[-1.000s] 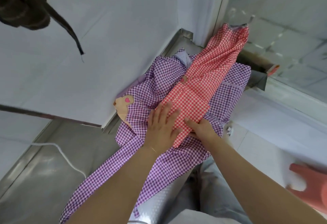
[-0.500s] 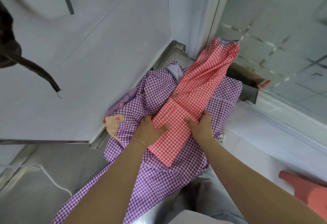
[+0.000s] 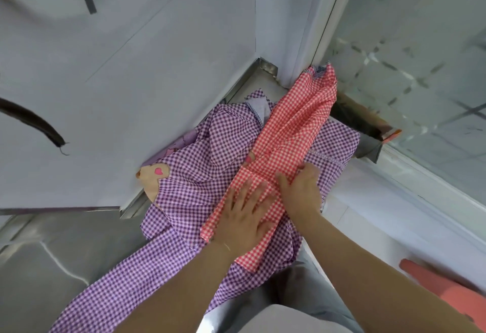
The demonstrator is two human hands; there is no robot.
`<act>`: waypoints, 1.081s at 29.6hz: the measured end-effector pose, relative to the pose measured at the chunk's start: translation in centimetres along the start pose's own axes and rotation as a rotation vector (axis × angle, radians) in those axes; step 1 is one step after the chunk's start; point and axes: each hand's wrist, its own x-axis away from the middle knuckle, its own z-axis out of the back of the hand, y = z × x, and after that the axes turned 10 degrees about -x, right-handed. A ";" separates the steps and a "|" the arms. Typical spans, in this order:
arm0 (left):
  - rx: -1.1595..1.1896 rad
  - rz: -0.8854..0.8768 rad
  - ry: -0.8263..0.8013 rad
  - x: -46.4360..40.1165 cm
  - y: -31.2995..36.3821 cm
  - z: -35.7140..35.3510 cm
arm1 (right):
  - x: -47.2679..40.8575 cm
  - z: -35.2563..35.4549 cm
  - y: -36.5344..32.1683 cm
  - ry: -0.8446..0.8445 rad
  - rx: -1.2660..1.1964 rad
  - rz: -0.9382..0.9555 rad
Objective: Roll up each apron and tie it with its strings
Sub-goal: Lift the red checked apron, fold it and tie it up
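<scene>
Head view, looking down: a red gingham apron point(image 3: 285, 154) is laid in a long folded strip running from about 7 o'clock near the body up toward 1 o'clock, where its far end is bunched against a white window frame point(image 3: 331, 30). It is spread on top of a purple gingham apron point(image 3: 210, 164), which covers a stainless steel counter point(image 3: 52, 259) and trails off toward 7 o'clock. A tan bear-shaped patch with a pink heart point(image 3: 152, 175) is seen at the purple apron's 9 o'clock edge.

The left hand point(image 3: 244, 217) is pressed flat on the near part of the red strip, fingers straight and spread, gripping nothing. The right hand point(image 3: 302, 188) is placed just beside it at 3 o'clock, on the strip's right edge; its fingers seem to be tucked around the fold, though motion blur leaves this uncertain. A salmon-pink object point(image 3: 452, 290), possibly a stool, is cut off at 4 o'clock.
</scene>
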 end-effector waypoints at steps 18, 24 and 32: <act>-0.020 0.038 -0.177 -1.1 -0.2 -1.1 | -11.1 -0.5 -2.9 -0.368 0.839 0.927; 0.046 0.069 -0.361 -1.4 -0.5 -1.4 | -1.7 0.5 3.2 -0.235 0.147 1.127; 0.176 0.133 -0.436 -2.6 -1.0 0.6 | 4.7 -1.3 9.7 -0.377 0.519 1.049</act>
